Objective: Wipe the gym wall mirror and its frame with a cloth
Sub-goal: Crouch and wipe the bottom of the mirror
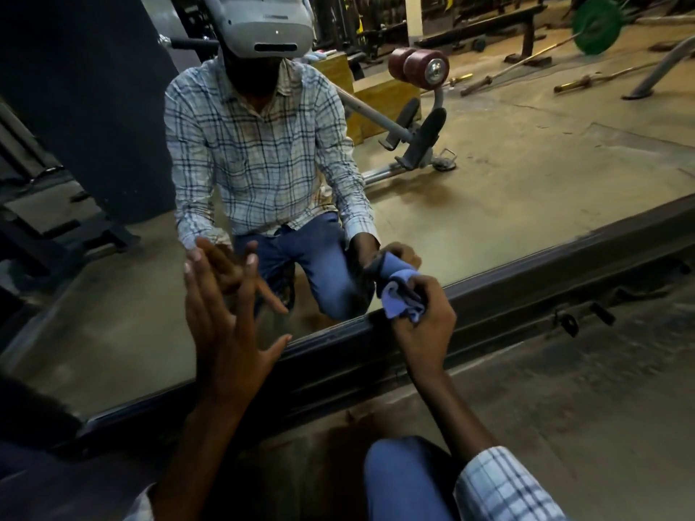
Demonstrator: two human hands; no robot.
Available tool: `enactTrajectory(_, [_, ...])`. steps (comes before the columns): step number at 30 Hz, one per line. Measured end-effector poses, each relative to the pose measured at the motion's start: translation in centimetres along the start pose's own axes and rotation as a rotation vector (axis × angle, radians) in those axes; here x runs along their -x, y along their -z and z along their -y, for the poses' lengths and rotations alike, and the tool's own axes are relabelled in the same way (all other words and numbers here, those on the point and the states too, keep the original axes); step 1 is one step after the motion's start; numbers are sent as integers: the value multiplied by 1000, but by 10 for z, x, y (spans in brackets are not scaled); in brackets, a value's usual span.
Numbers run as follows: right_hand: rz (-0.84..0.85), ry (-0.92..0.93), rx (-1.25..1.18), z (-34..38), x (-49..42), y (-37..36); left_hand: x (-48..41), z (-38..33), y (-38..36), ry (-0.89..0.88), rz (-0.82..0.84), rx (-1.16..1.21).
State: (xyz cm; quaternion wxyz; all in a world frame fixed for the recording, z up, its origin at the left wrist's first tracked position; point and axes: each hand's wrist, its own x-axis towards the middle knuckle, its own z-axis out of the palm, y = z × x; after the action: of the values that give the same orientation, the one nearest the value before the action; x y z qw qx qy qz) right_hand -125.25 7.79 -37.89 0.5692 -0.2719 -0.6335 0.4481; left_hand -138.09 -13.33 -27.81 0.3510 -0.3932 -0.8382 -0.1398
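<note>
While the left hand, grip open and fingers spread, touches the mirror, the right hand grips the bunched blue cloth at the mirror's bottom edge on the frame; edge-wiping appears in hand, calling next for a stroke along the frame.

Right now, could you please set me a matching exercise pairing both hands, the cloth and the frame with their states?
Things:
1 left hand
2 right hand
3 cloth
4 frame

States:
A dark, along the lower edge of the mirror
B blue, bunched
C fingers spread, holding nothing
D grips the cloth

Pairs: 1-C; 2-D; 3-B; 4-A
</note>
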Motion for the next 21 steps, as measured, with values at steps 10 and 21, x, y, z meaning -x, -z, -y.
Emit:
enactTrajectory(10, [145,11,-50,-5,0,10,-10,-52,-36,18,-33,13])
enactTrajectory(21, [135,-46,51,-5,-2,10,-9,-45,-49,27,-48,43])
